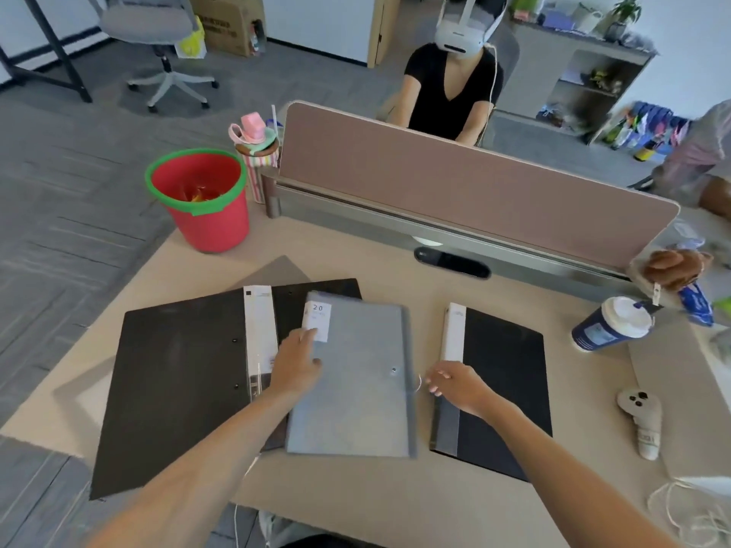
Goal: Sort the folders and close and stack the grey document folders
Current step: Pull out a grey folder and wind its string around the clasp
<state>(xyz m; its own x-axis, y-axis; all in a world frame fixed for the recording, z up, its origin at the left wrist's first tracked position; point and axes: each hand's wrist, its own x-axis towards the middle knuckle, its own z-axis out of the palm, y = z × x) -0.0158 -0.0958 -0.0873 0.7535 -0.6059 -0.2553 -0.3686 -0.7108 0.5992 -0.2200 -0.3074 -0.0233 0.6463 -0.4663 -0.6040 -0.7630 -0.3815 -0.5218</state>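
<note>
a grey folder is lying closed in the middle of the desk, near the front edge. its left side is lying over the right half of a big black folder that is sitting open and flat toward the left edge of the desk. the grey folder is showing a small white label with "20" on it at its top left corner, and a little round button near its right side. the left hand is resting flat on the left edge of the grey folder, just under the label, with the fingers lying loose and the thumb on the grey cover, pressing down and not pinching. the right hand is hanging just beside the right edge of the grey folder, fingers curled a little and apart, holding nothing, with a thin string close to the fingertips. another black folder with a white spine is lying closed to the right, apart from the grey one. a red bucket with a green rim is sitting at the back left corner of the desk. a blue paper cup with a white lid is standing toward the right edge. a pale controller is lying near the front right corner.
</note>
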